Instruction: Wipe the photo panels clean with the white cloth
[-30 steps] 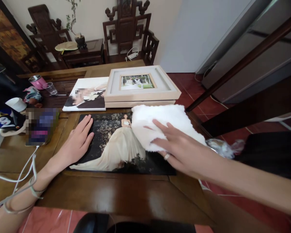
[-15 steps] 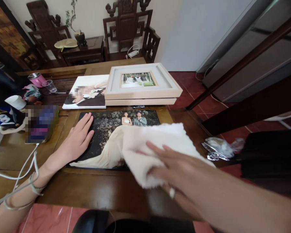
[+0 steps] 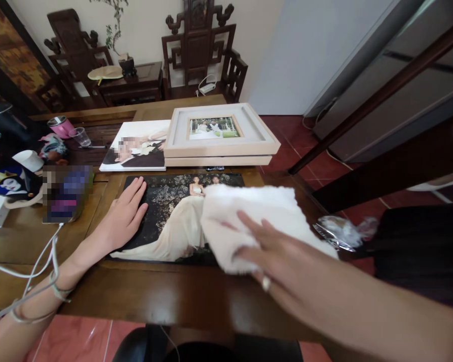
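pressing flat on the white cloth [image 3: 249, 216], the right hand [image 3: 283, 256] is wiping the dark wedding print [image 3: 166, 221] lying on the tabletop [image 3: 154, 296], its fingers spread open over the cloth rather than gripping it. the left hand [image 3: 123, 218] is lying open-palmed on the print's left edge, steadying it. the wiping looks midway; the next pass is calling for even, light pressure across the uncovered part.
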The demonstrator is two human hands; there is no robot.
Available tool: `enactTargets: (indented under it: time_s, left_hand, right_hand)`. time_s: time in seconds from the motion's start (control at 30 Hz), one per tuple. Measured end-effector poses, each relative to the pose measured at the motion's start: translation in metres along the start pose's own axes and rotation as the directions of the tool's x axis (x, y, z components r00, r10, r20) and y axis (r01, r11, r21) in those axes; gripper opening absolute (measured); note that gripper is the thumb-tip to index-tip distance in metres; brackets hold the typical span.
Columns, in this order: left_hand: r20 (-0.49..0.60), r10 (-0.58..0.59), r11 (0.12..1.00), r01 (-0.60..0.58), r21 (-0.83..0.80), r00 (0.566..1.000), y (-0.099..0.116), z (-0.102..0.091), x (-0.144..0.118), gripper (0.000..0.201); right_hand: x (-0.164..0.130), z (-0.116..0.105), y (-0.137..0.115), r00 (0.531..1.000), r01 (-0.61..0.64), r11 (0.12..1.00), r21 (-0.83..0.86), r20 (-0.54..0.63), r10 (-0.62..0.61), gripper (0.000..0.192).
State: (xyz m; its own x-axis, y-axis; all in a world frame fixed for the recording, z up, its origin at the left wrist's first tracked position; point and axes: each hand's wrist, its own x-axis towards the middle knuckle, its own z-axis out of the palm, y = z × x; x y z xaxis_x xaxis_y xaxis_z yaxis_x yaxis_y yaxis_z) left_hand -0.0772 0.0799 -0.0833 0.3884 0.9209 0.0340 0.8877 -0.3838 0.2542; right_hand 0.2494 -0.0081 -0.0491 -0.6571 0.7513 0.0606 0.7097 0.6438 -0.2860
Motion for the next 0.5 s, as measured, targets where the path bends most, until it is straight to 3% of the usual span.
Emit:
enactTargets:
  time_s: [0.1, 0.2, 0.33, 0.5]
  left_hand:
    - [-0.001, -0.008, 1.000, 0.008, -0.001, 1.000, 0.001, 0.000, 0.000, 0.063]
    - [0.003, -0.009, 1.000, 0.009, -0.007, 1.000, 0.001, 0.000, 0.000, 0.063]
    - [-0.001, 0.022, 1.000, -0.022, -0.009, 1.000, 0.000, -0.001, -0.001, 0.062]
    - [0.036, -0.036, 0.999, 0.037, -0.014, 0.999, 0.003, -0.004, -0.002, 0.063]
  right_hand:
    - [-0.020, -0.003, -0.034, 0.983, 0.095, 0.993, 0.069, 0.153, -0.105, 0.035]
    - [-0.019, -0.009, -0.042, 0.981, 0.079, 0.989, 0.123, 0.165, -0.099, 0.035]
    - [0.013, -0.015, -0.007, 0.988, -0.018, 0.997, 0.077, 0.153, 0.006, 0.045]
    - [0.052, -0.011, 0.050, 0.998, -0.019, 1.000, -0.025, 0.057, 0.021, 0.037]
